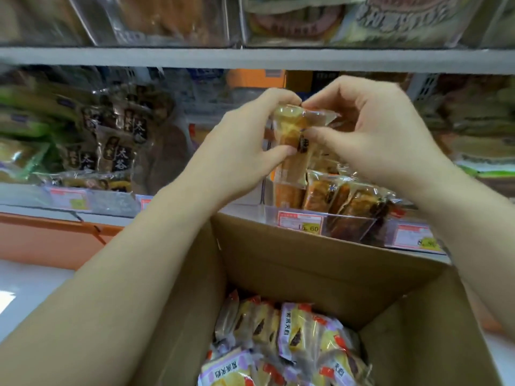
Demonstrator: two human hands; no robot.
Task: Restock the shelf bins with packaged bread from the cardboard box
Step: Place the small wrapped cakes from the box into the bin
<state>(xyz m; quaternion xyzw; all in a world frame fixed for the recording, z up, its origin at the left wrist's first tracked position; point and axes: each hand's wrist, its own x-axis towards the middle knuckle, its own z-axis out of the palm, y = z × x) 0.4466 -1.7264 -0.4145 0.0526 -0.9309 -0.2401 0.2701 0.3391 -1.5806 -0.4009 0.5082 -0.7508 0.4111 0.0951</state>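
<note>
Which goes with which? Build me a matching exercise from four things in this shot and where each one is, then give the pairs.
Things
1. clear-wrapped bread pack
2. purple-labelled packs
3. red-edged price tag
4. dark-labelled packs

Places
a. inside the cardboard box
b. on the front of the clear bin
c. pinched between the left hand and the right hand
d. far left, beyond both hands

Pairs: 1-c, 2-a, 3-b, 4-d
</note>
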